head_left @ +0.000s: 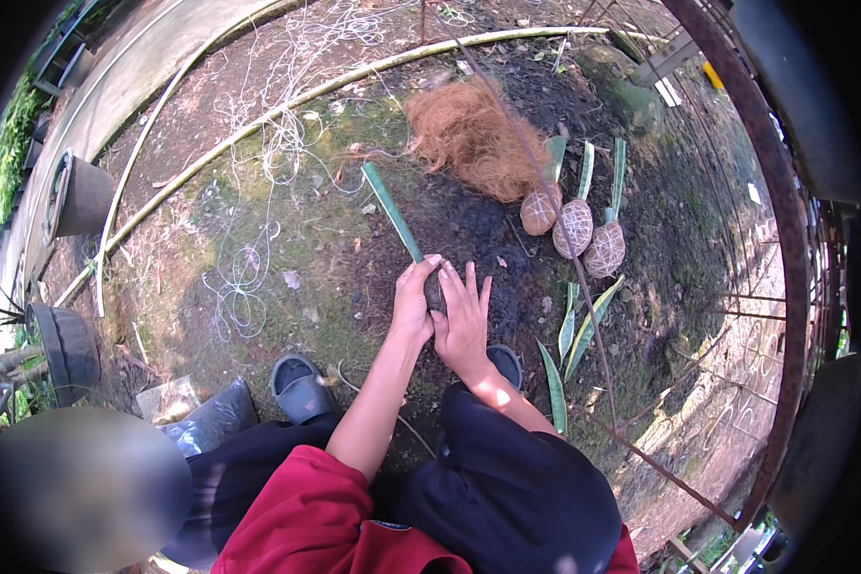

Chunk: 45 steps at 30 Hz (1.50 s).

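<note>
My left hand and my right hand press round a dark lump, mostly hidden by their fingers, from which a long upright green leaf cutting sticks out. Beyond them lies a loose heap of brown fibre. To the right rest three string-wound fibre balls, each with a green leaf piece standing out of it. Several loose yellow-edged green leaves lie on the soil right of my hands.
Tangled white string and a long pale pole lie ahead. Pots stand left, near plastic bags. A rusty metal frame with thin rods curves along the right. My sandalled feet are below.
</note>
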Motion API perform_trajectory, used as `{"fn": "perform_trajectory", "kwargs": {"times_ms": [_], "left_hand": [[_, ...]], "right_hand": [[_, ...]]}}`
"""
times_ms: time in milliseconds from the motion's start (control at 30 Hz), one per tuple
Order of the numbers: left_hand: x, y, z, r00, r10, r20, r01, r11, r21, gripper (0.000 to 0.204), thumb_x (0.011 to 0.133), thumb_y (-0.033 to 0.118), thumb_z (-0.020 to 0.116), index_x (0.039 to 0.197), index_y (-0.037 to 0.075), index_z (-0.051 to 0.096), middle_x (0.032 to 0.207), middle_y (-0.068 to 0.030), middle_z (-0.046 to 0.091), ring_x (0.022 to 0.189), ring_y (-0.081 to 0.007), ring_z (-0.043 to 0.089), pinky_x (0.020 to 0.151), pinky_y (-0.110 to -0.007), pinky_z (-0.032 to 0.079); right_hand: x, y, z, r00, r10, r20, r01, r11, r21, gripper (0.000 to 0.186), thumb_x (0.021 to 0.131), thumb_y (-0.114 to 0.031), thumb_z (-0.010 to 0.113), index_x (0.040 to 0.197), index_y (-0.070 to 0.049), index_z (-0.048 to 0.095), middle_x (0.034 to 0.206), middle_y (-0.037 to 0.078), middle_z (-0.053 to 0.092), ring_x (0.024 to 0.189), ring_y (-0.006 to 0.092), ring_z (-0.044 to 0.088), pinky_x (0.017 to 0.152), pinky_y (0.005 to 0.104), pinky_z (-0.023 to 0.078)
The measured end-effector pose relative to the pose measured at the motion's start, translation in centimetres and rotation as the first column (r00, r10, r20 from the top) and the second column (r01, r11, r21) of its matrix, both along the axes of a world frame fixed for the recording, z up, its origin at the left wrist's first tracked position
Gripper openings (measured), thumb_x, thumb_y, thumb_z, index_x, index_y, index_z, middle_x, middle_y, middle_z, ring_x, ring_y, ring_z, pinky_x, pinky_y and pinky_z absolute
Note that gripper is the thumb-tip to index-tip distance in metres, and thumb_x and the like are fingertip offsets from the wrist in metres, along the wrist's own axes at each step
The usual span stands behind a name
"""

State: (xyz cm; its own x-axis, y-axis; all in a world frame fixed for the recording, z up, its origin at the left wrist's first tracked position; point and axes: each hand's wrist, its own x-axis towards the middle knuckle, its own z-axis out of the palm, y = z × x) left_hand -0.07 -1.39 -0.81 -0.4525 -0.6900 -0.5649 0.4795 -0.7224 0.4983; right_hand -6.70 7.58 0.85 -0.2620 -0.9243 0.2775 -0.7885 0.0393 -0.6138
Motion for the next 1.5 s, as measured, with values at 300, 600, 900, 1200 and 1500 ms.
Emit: {"fn": "perform_trajectory", "kwargs": {"times_ms": [300,600,900,1200,1500], "left_hand": [[0.6,-0.3,-1.0,0.995,-0.083,0.053,0.08,0.995,0.066,0.016,0.098,0.021,0.053,0.101,0.007,0.061,0.096,-0.0047,0.065,0.089,-0.0151,0.063,0.081,-0.03,0.053],[0.2,-0.3,-1.3,0.985,-0.046,0.169,0.036,0.997,0.062,0.025,0.102,0.027,0.047,0.101,0.007,0.061,0.096,-0.0044,0.065,0.09,-0.0167,0.063,0.081,-0.035,0.053],[-1.0,-0.8,-0.3,0.998,0.027,0.052,-0.027,1.0,0.003,0.033,0.1,0.038,0.049,0.091,0.01,0.062,0.088,-0.0049,0.066,0.084,-0.0187,0.065,0.079,-0.035,0.052],[-0.3,-0.8,-0.7,0.999,-0.006,-0.035,0.012,0.986,0.166,0.019,0.094,0.027,0.058,0.093,0.009,0.063,0.089,-0.0052,0.067,0.083,-0.0211,0.066,0.079,-0.036,0.054],[-0.6,-0.5,-0.5,0.985,-0.031,0.171,0.018,0.997,0.075,0.015,0.092,0.024,0.056,0.091,0.01,0.061,0.083,-0.0021,0.064,0.076,-0.0179,0.064,0.074,-0.032,0.053]], "right_hand": [[0.0,-0.1,-0.9,0.996,0.085,-0.005,-0.085,0.996,-0.016,0.063,0.093,-0.022,0.054,0.148,-0.006,0.027,0.155,0.015,0.03,0.144,0.0428,0.024,0.114,0.0668,0.009],[-0.2,-0.5,-2.2,0.985,0.062,0.164,-0.061,0.998,-0.009,0.053,0.094,-0.017,0.053,0.142,-0.005,0.035,0.148,0.016,0.039,0.142,0.0406,0.03,0.115,0.0636,0.016],[-0.7,-1.6,-1.0,0.752,-0.007,0.659,0.109,0.987,-0.114,0.048,0.102,-0.023,0.039,0.143,0.003,0.037,0.141,0.023,0.048,0.135,0.0344,0.044,0.113,0.0402,0.03],[-0.3,-0.7,-1.3,0.999,-0.049,0.006,0.049,0.998,-0.04,0.059,0.094,-0.026,0.054,0.145,-0.004,0.034,0.151,0.017,0.036,0.144,0.0453,0.023,0.112,0.0695,0.007],[0.4,-0.5,-1.8,0.997,-0.067,0.04,0.069,0.996,-0.05,0.06,0.094,-0.022,0.055,0.145,-0.005,0.031,0.151,0.017,0.034,0.144,0.0469,0.02,0.111,0.0716,0.006]]}}
